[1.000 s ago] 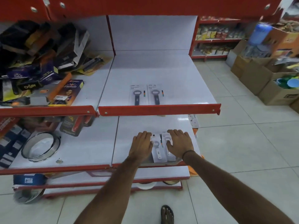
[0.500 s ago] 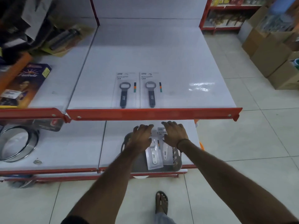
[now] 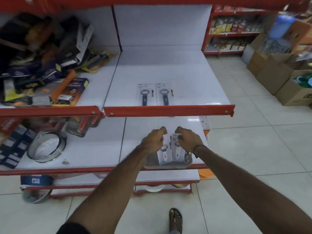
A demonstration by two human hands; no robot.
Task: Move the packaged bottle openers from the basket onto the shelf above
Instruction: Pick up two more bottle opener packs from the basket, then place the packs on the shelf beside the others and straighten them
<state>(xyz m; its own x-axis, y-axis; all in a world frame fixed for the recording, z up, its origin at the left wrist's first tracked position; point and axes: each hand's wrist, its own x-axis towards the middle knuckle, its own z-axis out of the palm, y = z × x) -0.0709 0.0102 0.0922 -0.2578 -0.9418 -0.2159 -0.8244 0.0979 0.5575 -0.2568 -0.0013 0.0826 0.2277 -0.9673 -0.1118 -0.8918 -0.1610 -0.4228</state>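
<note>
A grey basket (image 3: pixel 188 160) sits at the front of the lower white shelf. My left hand (image 3: pixel 154 141) grips the top of one packaged bottle opener with a white handle (image 3: pixel 164 155). My right hand (image 3: pixel 188 140) grips the top of a second white-handled packaged opener (image 3: pixel 177 152). Both packs hang tilted over the basket. On the shelf above (image 3: pixel 185 81), two packaged openers with dark handles (image 3: pixel 145 95) (image 3: pixel 165 95) lie side by side near the red front lip.
The upper shelf's red front rail (image 3: pixel 168 111) overhangs just above my hands. A pile of boxed goods (image 3: pixel 42 65) fills the upper left bay. A metal ring (image 3: pixel 46 147) lies on the lower left shelf. Cardboard boxes (image 3: pixel 278 78) stand on the floor at right.
My fingers have closed on the tops of the two white-handled packs and lifted them up out of the basket. The camera view tilted back upward.
</note>
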